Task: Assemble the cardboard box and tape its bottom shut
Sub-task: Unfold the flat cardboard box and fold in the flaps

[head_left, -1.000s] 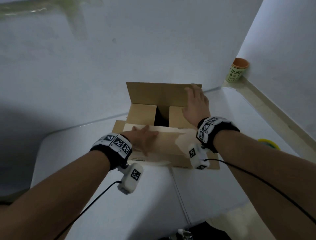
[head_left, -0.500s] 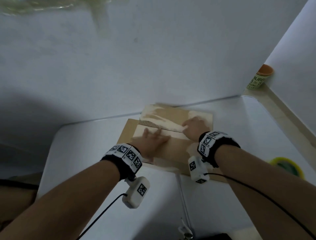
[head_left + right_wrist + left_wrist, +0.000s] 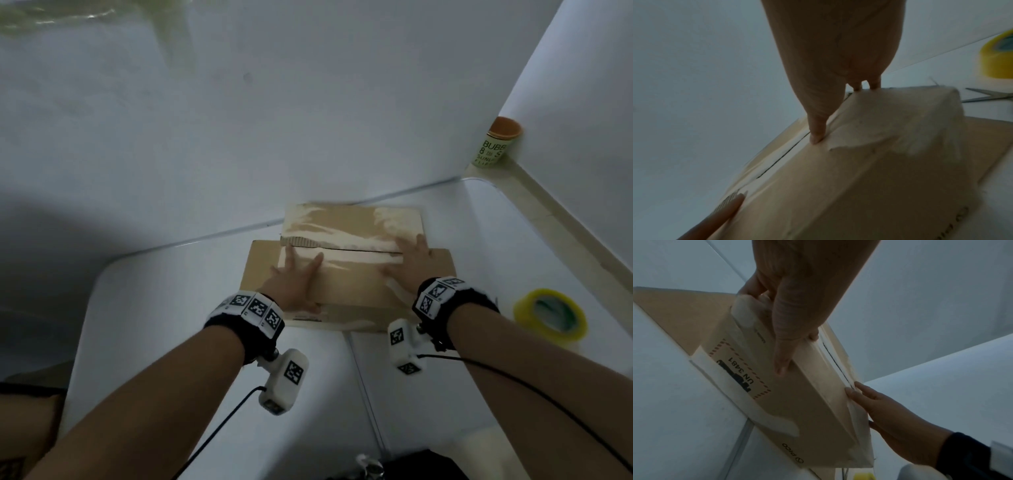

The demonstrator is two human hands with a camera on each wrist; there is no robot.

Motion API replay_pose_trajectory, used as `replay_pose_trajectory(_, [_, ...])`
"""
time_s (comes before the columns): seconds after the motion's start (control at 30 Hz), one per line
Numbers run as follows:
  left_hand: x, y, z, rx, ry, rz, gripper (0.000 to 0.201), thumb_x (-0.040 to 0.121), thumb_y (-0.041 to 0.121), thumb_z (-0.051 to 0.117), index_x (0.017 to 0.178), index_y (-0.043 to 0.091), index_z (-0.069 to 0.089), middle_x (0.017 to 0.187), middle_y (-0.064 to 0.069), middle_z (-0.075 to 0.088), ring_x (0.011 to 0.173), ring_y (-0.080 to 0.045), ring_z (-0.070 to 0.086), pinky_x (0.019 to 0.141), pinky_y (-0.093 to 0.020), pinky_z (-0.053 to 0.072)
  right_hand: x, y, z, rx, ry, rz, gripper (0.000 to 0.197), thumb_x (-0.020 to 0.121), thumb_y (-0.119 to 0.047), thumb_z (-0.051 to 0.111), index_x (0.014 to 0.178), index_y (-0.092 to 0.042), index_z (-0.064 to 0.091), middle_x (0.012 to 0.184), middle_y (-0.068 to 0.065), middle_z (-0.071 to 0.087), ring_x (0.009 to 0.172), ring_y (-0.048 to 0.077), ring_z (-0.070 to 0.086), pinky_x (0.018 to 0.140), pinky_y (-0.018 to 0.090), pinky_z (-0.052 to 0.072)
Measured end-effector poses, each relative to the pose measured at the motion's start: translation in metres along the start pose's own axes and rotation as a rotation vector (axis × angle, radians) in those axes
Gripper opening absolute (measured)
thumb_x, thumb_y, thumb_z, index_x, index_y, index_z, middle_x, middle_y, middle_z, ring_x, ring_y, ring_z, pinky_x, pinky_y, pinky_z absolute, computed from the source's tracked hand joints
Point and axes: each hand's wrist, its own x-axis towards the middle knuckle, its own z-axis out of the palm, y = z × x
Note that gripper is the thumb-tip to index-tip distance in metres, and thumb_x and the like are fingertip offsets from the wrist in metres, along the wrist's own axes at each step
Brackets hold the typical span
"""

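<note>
White walls close in behind the white bench (image 3: 191, 359), and near the middle of the head frame your cardboard box (image 3: 346, 274) sits bottom-up on it, its two long flaps folded in so their edges meet along a dark seam. Your left hand (image 3: 296, 282) lies spread flat on the nearer flap, fingers straight, pressing down; your right hand (image 3: 409, 262) does the same at the right end of the seam, fingers extended across the join. Neither is gripping anything; you seem to be pinning the flaps level so they cannot spring up before tape goes on. Pale patches where old tape has torn the surface mark the flaps, so fresh tape may stick poorly there. A yellow tape roll (image 3: 549, 318) waits at the right of the frame, near your right forearm, and scissors (image 3: 986, 96) lie just beyond the box. An orange-lidded can (image 3: 496, 144) stands in the upper right corner, well apart.
</note>
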Motion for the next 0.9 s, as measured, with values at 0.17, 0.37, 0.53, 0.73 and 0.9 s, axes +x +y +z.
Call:
replay_pose_trajectory(0.17, [0.005, 0.021, -0.006, 0.097, -0.055, -0.051, 0.119, 0.063, 0.066, 0.074, 0.143, 0.048, -0.012, 0.151, -0.017, -0.034, 0.14, -0.057, -0.004, 0.107, -0.073, 0.016, 0.002, 0.02, 0.0, -0.009, -0.046, -0.026, 0.08, 0.088, -0.054, 0.052, 0.153, -0.028, 0.013, 0.161, 0.003, -0.005, 0.146, 0.036, 0.011, 0.118, 0.045, 0.02])
replay_pose_trajectory(0.37, [0.022, 0.099, -0.037, 0.197, -0.074, 0.261, 0.097, 0.085, 0.048, 0.065, 0.154, 0.027, 0.001, 0.16, -0.002, -0.021, 0.149, -0.028, -0.01, 0.115, -0.062, 0.011, 0.003, 0.023, 0.0, -0.029, -0.047, -0.05, 0.08, 0.087, -0.053, 0.056, 0.152, -0.029, 0.015, 0.161, 0.001, -0.004, 0.146, 0.034, 0.011, 0.116, 0.044, 0.021])
replay_pose_trajectory(0.53, [0.061, 0.145, -0.036, 0.222, -0.13, 0.25, 0.097, 0.085, 0.051, 0.062, 0.154, 0.024, -0.001, 0.161, -0.001, -0.016, 0.149, -0.028, -0.006, 0.115, -0.061, 0.013, 0.013, 0.046, -0.002, -0.003, -0.098, -0.188, 0.076, 0.091, -0.041, 0.057, 0.153, -0.025, 0.016, 0.161, 0.004, -0.004, 0.149, 0.026, 0.004, 0.12, 0.036, 0.016])
replay_pose_trajectory(0.73, [0.082, 0.189, -0.044, 0.373, -0.206, 0.221, 0.106, 0.077, 0.045, 0.075, 0.153, 0.021, 0.005, 0.162, -0.011, -0.009, 0.145, -0.04, 0.018, 0.114, -0.052, 0.028, 0.015, 0.106, -0.016, 0.387, 0.003, -0.162, 0.05, 0.095, -0.025, 0.057, 0.142, -0.015, 0.044, 0.156, 0.004, 0.026, 0.144, 0.02, 0.024, 0.114, 0.029, 0.02])
replay_pose_trajectory(0.9, [0.088, 0.219, -0.048, 0.537, -0.205, 0.148, 0.118, 0.07, 0.036, 0.083, 0.153, 0.015, 0.002, 0.16, -0.017, -0.012, 0.144, -0.041, 0.02, 0.116, -0.052, 0.022, 0.019, 0.203, -0.001, 0.232, 0.185, 0.475, 0.052, 0.094, -0.027, 0.051, 0.14, -0.009, 0.037, 0.15, 0.013, 0.03, 0.133, 0.031, 0.038, 0.109, 0.044, 0.036])
